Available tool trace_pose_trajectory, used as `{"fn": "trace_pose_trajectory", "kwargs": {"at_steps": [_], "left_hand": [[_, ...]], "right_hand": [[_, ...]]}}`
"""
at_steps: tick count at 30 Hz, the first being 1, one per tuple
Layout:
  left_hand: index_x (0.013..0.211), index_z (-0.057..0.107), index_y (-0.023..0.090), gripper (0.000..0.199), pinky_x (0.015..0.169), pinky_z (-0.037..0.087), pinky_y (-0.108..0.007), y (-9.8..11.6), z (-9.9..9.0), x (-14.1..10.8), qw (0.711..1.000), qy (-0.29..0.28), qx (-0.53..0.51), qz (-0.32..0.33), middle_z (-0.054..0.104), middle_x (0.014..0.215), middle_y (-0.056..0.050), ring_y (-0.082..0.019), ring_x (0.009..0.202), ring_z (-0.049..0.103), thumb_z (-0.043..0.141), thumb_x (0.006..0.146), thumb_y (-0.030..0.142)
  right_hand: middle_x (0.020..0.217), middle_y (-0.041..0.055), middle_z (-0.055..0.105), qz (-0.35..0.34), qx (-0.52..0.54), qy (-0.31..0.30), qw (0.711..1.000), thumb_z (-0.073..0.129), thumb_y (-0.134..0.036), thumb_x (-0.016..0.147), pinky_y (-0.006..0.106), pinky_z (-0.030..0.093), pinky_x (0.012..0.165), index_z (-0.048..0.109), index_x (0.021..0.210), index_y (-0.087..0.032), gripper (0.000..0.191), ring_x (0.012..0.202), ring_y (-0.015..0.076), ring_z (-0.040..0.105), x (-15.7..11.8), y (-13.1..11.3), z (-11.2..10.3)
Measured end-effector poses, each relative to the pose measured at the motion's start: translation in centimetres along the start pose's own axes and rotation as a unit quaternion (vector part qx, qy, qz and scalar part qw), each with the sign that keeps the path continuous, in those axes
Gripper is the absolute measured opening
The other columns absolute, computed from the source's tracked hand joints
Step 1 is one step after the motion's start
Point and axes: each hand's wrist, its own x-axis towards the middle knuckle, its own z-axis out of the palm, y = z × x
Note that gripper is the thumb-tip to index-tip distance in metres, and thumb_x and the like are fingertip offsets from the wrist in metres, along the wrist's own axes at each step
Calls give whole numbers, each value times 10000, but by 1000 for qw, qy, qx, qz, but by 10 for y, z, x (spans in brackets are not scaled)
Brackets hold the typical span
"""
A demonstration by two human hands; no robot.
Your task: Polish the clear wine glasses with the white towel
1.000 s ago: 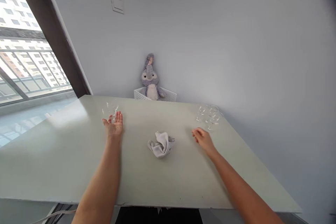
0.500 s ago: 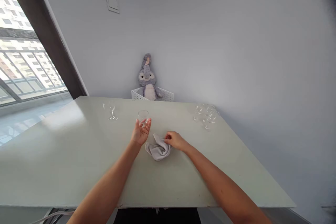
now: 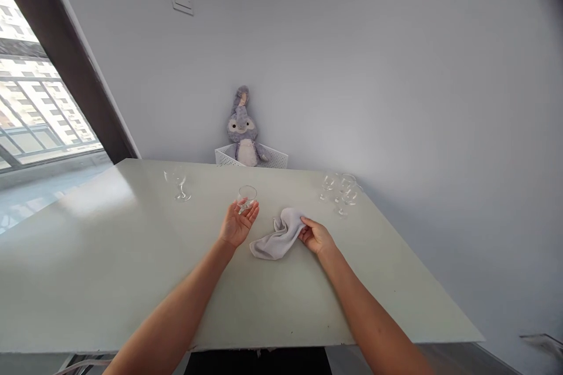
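Observation:
My left hand (image 3: pixel 238 224), palm up, cradles a clear stemmed glass (image 3: pixel 247 193) with its fingers round the lower part. The glass's rim points upward, and its foot is hidden by the hand. To the right, a light grey cloth (image 3: pixel 281 237) hangs partly lifted and loosely folded. My right hand (image 3: pixel 316 235) pinches the cloth's right edge between thumb and fingers. The cloth and the glass are apart.
Clear stemmed glasses (image 3: pixel 180 184) stand at the table's back left, and several more glasses (image 3: pixel 347 193) cluster at the back right. Behind the pale table (image 3: pixel 259 304) a grey plush toy (image 3: pixel 243 129) sits in a white basket (image 3: pixel 277 159) against the wall.
My right hand has pulled the cloth up and to the right, so it has opened out from its crumpled heap. The left hand has brought the glass slightly to the right.

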Motion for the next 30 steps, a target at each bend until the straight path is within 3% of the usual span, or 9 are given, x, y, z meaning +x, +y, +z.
{"fn": "trace_pose_trajectory", "kwargs": {"at_steps": [3, 8, 11, 14, 18, 21, 24, 28, 30], "left_hand": [[986, 542, 170, 246, 891, 451, -347, -4, 5, -5, 999, -35, 41, -6, 621, 988, -97, -203, 1003, 579, 554, 767, 283], [1047, 551, 202, 290, 956, 383, -369, -18, 10, -12, 987, -105, 117, -20, 588, 1105, -71, -214, 1054, 550, 586, 760, 223], [1111, 533, 205, 378, 936, 396, -376, -27, 9, -14, 979, -128, 156, -31, 577, 1133, -79, -216, 1020, 567, 612, 741, 192], [1137, 525, 207, 421, 901, 418, -351, -30, 9, -13, 976, -128, 173, -20, 574, 1139, -82, -196, 981, 582, 628, 730, 185], [1131, 539, 200, 417, 885, 427, -336, -29, 10, -15, 974, -118, 195, -9, 586, 1110, -83, -185, 949, 592, 638, 725, 197], [1132, 544, 185, 436, 875, 431, -358, -29, 14, -18, 966, -124, 229, -6, 612, 1042, -90, -204, 928, 599, 653, 711, 219], [1118, 558, 172, 461, 839, 446, -370, -30, 15, -21, 945, -130, 299, -5, 632, 965, -89, -216, 886, 604, 679, 678, 234], [1090, 586, 175, 461, 752, 472, -322, -29, 12, -21, 902, -138, 409, 0, 637, 874, -66, -193, 801, 596, 695, 647, 240], [1079, 598, 178, 441, 722, 471, -293, -28, 11, -20, 890, -140, 434, 5, 635, 854, -58, -183, 779, 590, 687, 653, 247]], "right_hand": [[664, -18, 632, -43, 30, 1, 999, 663, -138, 634, 269, 536, 598, 540, 723, -199, 164, 630, 136, 609, -2, -2, 3], [829, -15, 656, -121, 45, -82, 988, 657, -246, 690, 221, 518, 705, 574, 857, -214, 189, 782, 120, 609, -26, -8, 26], [947, 15, 639, -100, 16, -165, 981, 586, -339, 757, 216, 506, 629, 556, 961, -222, 236, 801, 123, 603, -44, -3, 41], [1062, 47, 594, -90, -51, -237, 966, 550, -351, 781, 196, 432, 450, 484, 1103, -225, 352, 660, 110, 603, -56, 5, 50], [1103, 39, 568, -131, -166, -252, 944, 579, -300, 755, 188, 354, 387, 421, 1111, -257, 392, 501, 79, 573, -60, 11, 49], [1030, 18, 596, -150, -226, -248, 930, 566, -275, 752, 188, 350, 394, 386, 1122, -280, 411, 500, 88, 578, -56, 13, 44], [779, -20, 626, -143, -310, -254, 905, 542, -243, 743, 197, 367, 423, 419, 1132, -257, 408, 508, 107, 565, -51, 15, 38], [594, -41, 580, -168, -428, -265, 848, 542, -185, 695, 226, 415, 538, 588, 924, -200, 234, 567, 120, 546, -44, 22, 32], [559, -37, 569, -167, -425, -246, 855, 555, -238, 709, 227, 405, 511, 612, 840, -196, 150, 525, 116, 525, -41, 26, 30]]}}
